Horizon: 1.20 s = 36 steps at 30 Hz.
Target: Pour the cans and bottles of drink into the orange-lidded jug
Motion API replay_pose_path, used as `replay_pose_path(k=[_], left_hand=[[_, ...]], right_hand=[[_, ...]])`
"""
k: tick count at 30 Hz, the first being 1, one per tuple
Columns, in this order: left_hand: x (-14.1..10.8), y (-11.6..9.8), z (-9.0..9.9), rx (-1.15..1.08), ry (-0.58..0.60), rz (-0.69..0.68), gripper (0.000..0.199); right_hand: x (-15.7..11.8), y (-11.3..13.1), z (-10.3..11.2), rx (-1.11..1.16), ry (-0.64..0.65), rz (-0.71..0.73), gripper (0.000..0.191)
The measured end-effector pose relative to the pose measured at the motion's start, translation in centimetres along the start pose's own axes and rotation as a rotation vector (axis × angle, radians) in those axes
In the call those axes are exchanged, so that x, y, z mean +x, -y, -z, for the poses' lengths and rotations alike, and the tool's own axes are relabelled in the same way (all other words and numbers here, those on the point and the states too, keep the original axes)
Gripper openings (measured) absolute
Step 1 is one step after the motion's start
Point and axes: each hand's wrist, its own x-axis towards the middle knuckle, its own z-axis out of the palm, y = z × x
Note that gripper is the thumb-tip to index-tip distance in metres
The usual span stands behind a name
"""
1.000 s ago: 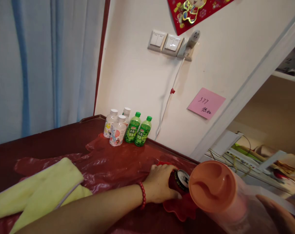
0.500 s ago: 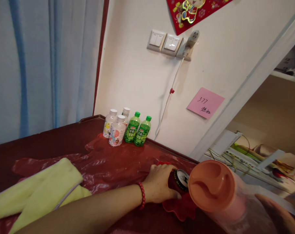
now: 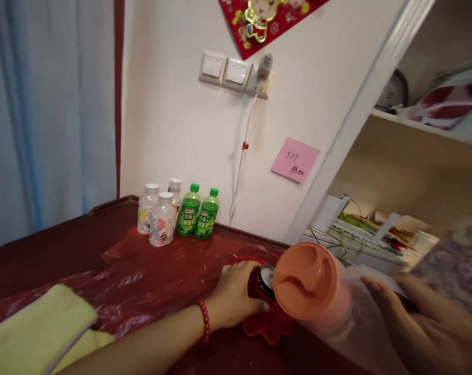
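Observation:
My left hand (image 3: 236,291), with a red bead bracelet at the wrist, is wrapped round a dark drinks can (image 3: 258,285). Its silver top faces up. Under the can lies a red dish or mat with a wavy edge (image 3: 269,328). Right beside the can, a translucent pitcher (image 3: 348,317) with an orange lid (image 3: 306,281) leans toward me. My right hand (image 3: 423,317) is closed at the pitcher's handle side; motion blurs it, and some fingers are hidden.
Several bottles stand by the wall: white-capped clear ones (image 3: 161,221) and two green tea bottles (image 3: 189,213). A folded yellow cloth (image 3: 44,323) lies on the red plastic sheet (image 3: 150,271). A white cable (image 3: 241,172) hangs down the wall. Cluttered shelves (image 3: 376,229) are at right.
My view has turned right, so the wall, bottles and cloth sit further left. More of my right hand shows at the pitcher. My left hand keeps its grip on the can.

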Motion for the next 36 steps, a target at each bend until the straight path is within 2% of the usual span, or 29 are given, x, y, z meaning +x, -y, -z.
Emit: replay_pose_path(k=[3, 8, 11, 19, 28, 36], left_hand=[[0.1, -0.2, 0.2, -0.030, -0.010, -0.001, 0.067], [0.6, -0.4, 0.4, -0.047, 0.001, 0.033, 0.060], [0.9, -0.2, 0.3, -0.082, 0.000, 0.022, 0.058], [1.6, 1.2, 0.1, -0.100, 0.005, 0.018, 0.064], [2.1, 1.6, 0.0, -0.116, -0.010, -0.009, 0.064], [2.2, 1.8, 0.0, -0.081, 0.007, 0.006, 0.065]], right_hand=[[0.4, 0.6, -0.6, 0.089, -0.037, -0.027, 0.063], [0.9, 0.1, -2.2, 0.420, -0.115, -0.293, 0.062], [1.1, -0.8, -3.0, 0.551, -0.188, -0.389, 0.063], [1.4, -3.4, -4.5, 0.669, -0.360, -0.500, 0.062], [1.9, -3.7, -4.5, 0.778, -0.505, -0.610, 0.064], [2.3, -3.3, -4.2, 0.835, -0.550, -0.674, 0.066]])
